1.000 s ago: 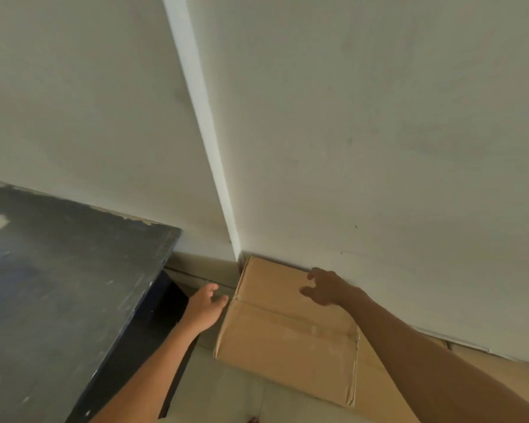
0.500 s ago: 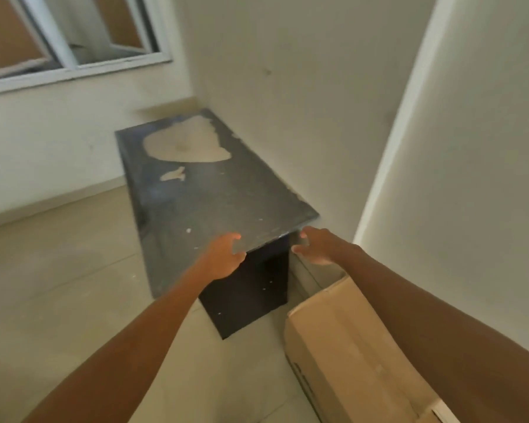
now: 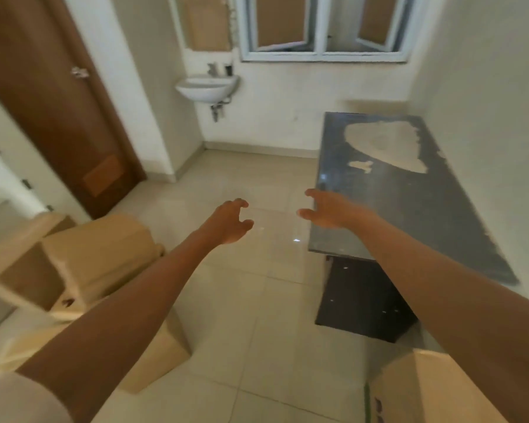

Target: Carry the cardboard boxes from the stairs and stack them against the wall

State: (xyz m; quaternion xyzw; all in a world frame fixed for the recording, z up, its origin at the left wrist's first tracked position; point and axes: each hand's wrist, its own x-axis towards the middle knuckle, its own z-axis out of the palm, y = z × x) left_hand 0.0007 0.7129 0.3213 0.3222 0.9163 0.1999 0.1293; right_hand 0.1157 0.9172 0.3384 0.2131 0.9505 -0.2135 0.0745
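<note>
Both grips are empty: your left grip (image 3: 229,222) and right grip (image 3: 330,213) hover over the floor with fingers loosely curled, holding nothing. The cardboard boxes (image 3: 104,251) to fetch lie low and to your left, nearer the left grip and well apart from the right. One box (image 3: 425,389) sits at lower right beside the wall, near the table (image 3: 409,209). Judged next move: turn left, reach down.

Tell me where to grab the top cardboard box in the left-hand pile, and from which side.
Take the top box with both hands, one palm low on each opposite side face, coming from the open floor to its right. It looks too wide for one hand and rests raised on another box. The left hand and right hand are both empty.
</note>
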